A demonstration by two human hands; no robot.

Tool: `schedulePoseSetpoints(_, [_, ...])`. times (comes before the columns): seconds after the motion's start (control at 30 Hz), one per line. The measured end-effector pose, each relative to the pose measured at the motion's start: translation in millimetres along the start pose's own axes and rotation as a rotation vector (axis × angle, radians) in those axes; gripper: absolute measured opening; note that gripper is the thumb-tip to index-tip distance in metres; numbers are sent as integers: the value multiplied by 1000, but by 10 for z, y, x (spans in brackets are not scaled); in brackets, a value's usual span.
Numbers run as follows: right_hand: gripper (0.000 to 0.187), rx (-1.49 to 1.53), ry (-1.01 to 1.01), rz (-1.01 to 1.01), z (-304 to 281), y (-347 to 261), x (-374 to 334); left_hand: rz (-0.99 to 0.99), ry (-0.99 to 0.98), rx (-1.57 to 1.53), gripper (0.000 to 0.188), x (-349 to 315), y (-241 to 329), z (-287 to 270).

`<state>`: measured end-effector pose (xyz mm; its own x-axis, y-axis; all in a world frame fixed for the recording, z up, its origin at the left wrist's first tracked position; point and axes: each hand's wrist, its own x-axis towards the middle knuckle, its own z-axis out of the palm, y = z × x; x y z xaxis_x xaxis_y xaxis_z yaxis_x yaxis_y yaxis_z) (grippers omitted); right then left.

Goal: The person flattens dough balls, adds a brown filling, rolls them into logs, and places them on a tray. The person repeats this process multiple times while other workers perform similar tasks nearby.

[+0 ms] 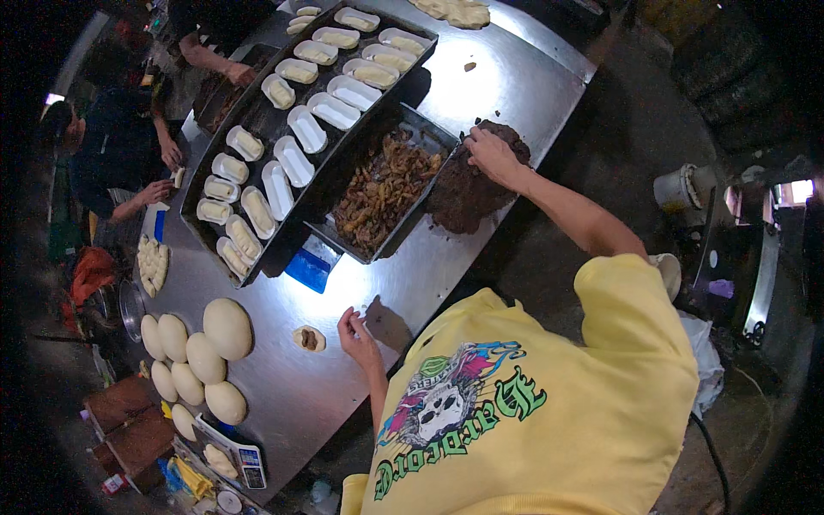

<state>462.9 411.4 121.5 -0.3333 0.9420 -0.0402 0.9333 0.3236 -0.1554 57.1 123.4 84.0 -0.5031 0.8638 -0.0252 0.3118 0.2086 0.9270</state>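
A flattened piece of dough with a strip of brown filling on it lies on the steel table. Just right of it, my left hand hovers over the metal with fingers loosely apart and nothing in them. At the table's right edge my right hand reaches into a mound of dark brown paste, fingers bent and pressed into its top; their tips are partly hidden. Beside the mound sits a deep metal tray of shredded brown-yellow filling. A blue scraper rests by that tray's near corner.
A large black tray holds rows of white paper cups, many with dough. Several smooth dough balls and a digital scale are at the near left. Two co-workers' hands are across the table. A white bucket stands at right.
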Motion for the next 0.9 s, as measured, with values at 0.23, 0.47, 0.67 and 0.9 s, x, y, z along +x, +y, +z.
schedulePoseSetpoints(0.23, [38,533,-171,33,-127,480,233,-42,-17,-51,24,47,341,500])
schedulePoseSetpoints(0.47, [29,1301,140,366,-314,251,-70,-128,33,-2,24,-127,322,427])
schedulePoseSetpoints(0.67, [32,956,17,405,-135,-147,2,-130,71,-9,24,-245,98,29])
schedulePoseSetpoints(0.9, [29,349,379,31,101,-82,-63,-221,213,-24,24,-356,-266,-546])
